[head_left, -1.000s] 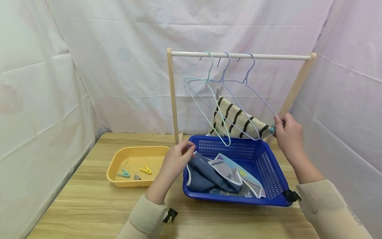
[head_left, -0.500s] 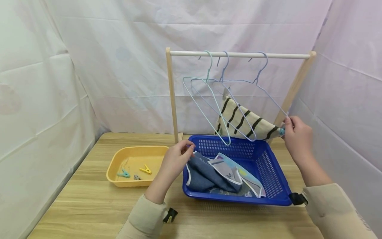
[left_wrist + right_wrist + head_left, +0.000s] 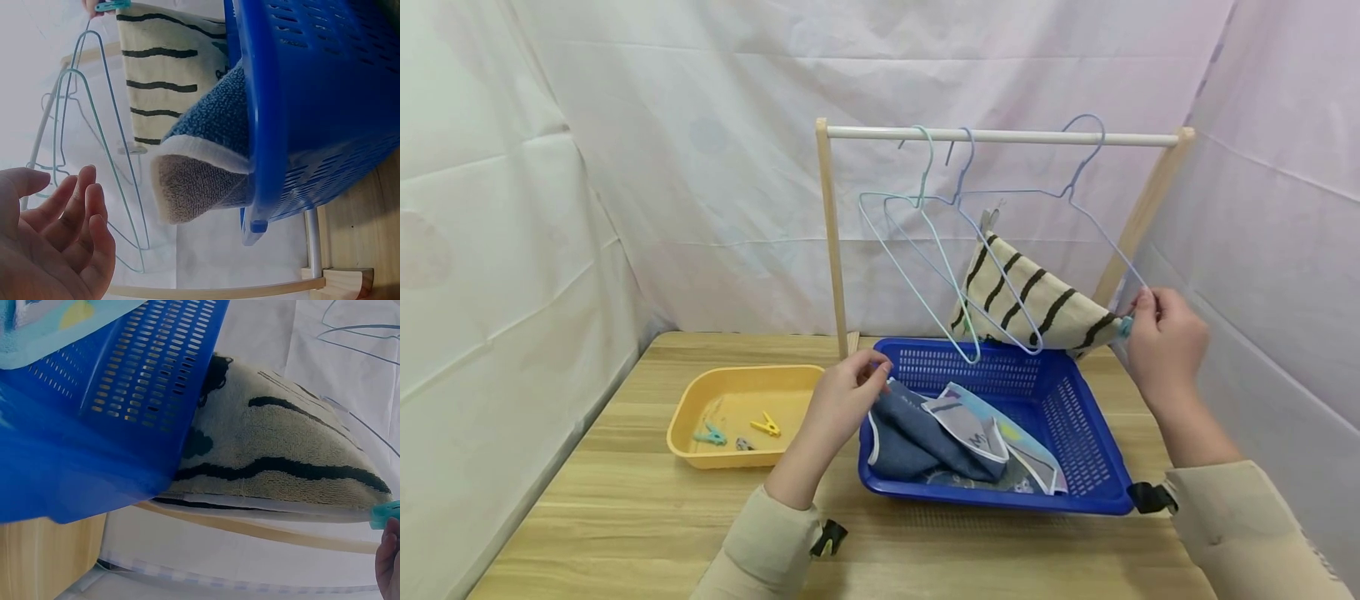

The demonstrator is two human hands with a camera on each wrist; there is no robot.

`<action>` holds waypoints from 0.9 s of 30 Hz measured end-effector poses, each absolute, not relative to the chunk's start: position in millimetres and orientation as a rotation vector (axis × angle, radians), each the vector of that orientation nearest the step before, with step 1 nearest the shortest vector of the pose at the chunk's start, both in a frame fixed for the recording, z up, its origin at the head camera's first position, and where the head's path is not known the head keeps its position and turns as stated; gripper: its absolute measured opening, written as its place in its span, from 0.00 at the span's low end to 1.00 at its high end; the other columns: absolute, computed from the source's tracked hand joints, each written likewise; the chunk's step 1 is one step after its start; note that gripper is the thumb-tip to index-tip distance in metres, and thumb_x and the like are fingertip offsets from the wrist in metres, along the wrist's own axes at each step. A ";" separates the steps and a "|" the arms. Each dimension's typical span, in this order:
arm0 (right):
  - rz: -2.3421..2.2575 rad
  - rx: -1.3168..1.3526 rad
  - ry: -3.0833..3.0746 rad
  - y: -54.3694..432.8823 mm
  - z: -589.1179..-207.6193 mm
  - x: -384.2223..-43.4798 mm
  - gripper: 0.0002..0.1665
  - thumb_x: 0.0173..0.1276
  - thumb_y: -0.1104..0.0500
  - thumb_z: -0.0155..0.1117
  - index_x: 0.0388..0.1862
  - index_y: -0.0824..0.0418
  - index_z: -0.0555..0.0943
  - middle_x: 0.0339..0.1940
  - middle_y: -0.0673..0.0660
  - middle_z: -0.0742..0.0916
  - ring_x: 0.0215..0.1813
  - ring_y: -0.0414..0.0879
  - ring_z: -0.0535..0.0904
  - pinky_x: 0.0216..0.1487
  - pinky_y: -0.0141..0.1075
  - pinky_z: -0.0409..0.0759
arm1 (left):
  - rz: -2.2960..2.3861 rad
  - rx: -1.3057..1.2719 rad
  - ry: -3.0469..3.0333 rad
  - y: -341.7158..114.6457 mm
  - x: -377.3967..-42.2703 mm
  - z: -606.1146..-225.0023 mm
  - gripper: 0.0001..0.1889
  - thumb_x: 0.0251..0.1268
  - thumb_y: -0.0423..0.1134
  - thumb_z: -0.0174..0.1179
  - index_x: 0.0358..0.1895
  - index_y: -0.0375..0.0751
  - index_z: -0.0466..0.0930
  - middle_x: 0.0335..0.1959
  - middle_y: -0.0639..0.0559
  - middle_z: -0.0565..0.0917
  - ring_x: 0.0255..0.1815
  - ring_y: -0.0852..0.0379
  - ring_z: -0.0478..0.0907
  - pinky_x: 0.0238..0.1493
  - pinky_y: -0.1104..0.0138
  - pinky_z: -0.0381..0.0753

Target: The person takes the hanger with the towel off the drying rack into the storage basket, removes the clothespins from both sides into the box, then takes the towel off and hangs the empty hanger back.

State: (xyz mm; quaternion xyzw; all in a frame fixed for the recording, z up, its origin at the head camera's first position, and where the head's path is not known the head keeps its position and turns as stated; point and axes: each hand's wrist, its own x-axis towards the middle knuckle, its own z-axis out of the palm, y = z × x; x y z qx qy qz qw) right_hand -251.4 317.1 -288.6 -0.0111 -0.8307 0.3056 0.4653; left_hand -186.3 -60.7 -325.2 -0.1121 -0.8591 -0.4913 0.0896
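Note:
My right hand (image 3: 1167,342) grips the lower right corner of a blue-purple wire hanger (image 3: 1101,223), beside a teal clothespin (image 3: 384,515). A cream towel with black stripes (image 3: 1037,293) hangs from that hanger, held by the teal clothespin on the right and a grey clothespin (image 3: 989,220) on the left. The hanger's hook arches above the rail (image 3: 1015,136), tilted. My left hand (image 3: 844,393), fingers loosely bent and holding nothing, hovers by the left rim of the blue basket (image 3: 977,502). Folded blue-grey towels (image 3: 925,433) lie inside the basket.
A mint hanger (image 3: 891,254) and another blue-purple hanger (image 3: 1000,267) hang left on the rail, in front of the striped towel. A yellow tray (image 3: 741,458) with several clothespins stands left on the wooden table (image 3: 602,492). Wooden posts (image 3: 832,242) support the rail.
My right hand has moved right, carrying the hanger and striped towel along. The hanger's hook has slid right along the rail and risen slightly. My left hand stays where it was.

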 end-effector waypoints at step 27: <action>0.953 -0.092 -1.753 316.3 -290.6 -220.3 0.16 0.72 0.64 0.55 0.25 0.72 0.78 0.18 0.28 0.76 0.21 0.21 0.70 0.23 0.18 0.63 | -1.518 -0.335 -2.518 -61.4 -184.1 -326.7 0.09 0.74 0.43 0.54 0.44 0.45 0.81 0.27 0.52 0.83 0.26 0.58 0.75 0.26 0.64 0.72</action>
